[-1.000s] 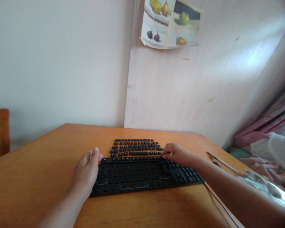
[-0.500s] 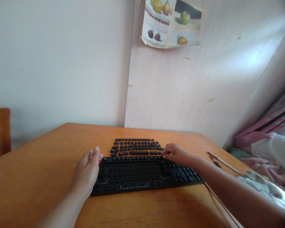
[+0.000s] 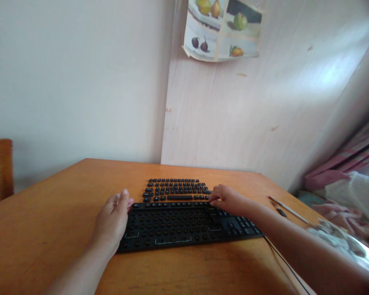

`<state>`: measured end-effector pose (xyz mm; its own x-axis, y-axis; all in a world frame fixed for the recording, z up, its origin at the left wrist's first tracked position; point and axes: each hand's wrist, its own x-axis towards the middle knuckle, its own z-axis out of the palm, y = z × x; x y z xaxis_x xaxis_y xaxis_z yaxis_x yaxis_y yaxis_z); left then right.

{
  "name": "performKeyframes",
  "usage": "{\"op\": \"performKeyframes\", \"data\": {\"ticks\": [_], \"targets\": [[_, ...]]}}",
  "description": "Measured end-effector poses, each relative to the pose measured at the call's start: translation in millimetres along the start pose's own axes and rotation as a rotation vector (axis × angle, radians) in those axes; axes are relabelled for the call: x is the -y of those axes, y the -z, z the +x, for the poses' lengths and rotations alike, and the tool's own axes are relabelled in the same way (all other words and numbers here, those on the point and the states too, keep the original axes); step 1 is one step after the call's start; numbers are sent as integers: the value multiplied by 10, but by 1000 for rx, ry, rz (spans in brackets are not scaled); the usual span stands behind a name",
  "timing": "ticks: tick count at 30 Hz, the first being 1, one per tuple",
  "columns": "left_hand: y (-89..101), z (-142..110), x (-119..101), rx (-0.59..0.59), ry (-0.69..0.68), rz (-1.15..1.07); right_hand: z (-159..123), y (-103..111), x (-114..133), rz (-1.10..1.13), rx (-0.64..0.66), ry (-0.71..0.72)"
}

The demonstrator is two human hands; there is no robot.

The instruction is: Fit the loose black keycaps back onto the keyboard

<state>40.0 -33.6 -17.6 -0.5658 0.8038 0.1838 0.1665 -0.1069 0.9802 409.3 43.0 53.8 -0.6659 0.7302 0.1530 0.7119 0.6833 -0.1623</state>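
A black keyboard [image 3: 172, 225] lies on the table, its main block mostly bare of keycaps; the top row and the right-hand section carry keys. My left hand [image 3: 113, 219] is closed around its left end near the far corner, thumb raised. At the far edge, by the right end of the top row, my right hand [image 3: 226, 198] has its fingers pressed together against the keyboard. Whatever may be between those fingertips is hidden. Loose black keycaps [image 3: 175, 190] lie in rows just behind the keyboard, with a long space bar [image 3: 180, 197] in the nearest row.
A wooden table [image 3: 58, 205] carries everything. To the right lie a thin pen-like stick [image 3: 287, 209] and a small dark object [image 3: 282, 213]. A cable [image 3: 284, 262] runs from the keyboard towards me. A chair [image 3: 3, 170] stands at left; crumpled cloth [image 3: 341, 239] lies at right.
Both hands stay at the same spots on the keyboard. The view has shifted very slightly; otherwise nothing visibly differs.
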Motion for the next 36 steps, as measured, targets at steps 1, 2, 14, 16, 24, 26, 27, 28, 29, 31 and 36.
{"op": "performKeyframes", "data": {"ticks": [1,2,14,16,24,26,27,28,29,31,36], "targets": [[0,1,1,-2,2,2,3,4,4,-5,3,7],[0,1,3,-3,4,2,6,8,8,-9,2,10],[8,-6,3,-3,19,-22,66,10,-7,-9,60,-63],[5,-1,7,-4,16,-22,77,9,-17,-33,74,-65],[10,11,36,-3,-2,0,105,20,14,-100,104,-71],[8,12,34,-8,-4,1,112,19,25,-104,102,-71],[7,13,34,-8,-4,-2,115,19,27,-102,103,-68],[6,15,35,-7,-5,-6,118,18,27,-101,106,-65],[6,17,37,-5,-4,-9,120,18,23,-101,108,-62],[6,24,44,-4,-5,-7,115,25,8,-100,113,-53],[10,33,47,6,-8,-6,4,71,-23,-59,13,-15]]}}
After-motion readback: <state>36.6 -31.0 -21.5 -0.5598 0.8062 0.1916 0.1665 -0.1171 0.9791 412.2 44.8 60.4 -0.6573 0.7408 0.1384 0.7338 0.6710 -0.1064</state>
